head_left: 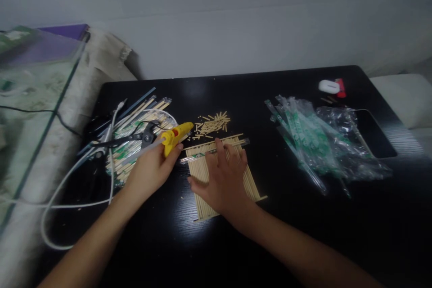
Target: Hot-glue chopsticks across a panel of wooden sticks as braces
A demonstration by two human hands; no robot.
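Note:
My left hand (pixel 150 164) is closed around a yellow hot glue gun (pixel 176 137), whose tip points up and to the right. A clear glue stick (pixel 143 149) sticks out behind the gun. My right hand (pixel 225 175) lies with fingers spread over a flat panel of bamboo chopsticks (pixel 201 189) set side by side. Crosswise sticks run along the panel's near and far edges. Under my right fingertips lies a wrapped pair of chopsticks (pixel 195 156) across the far part of the panel. Just beyond is a pile of short cut stick pieces (pixel 214 123).
Wrapped chopsticks (pixel 123 168) lie in a heap at left, with black-handled pliers or cutters (pixel 146 135) on top. A white cable (pixel 54 198) loops over the left side. Torn plastic wrappers (pixel 307 139), a phone (pixel 376 135) and a white case (pixel 328 86) sit at right.

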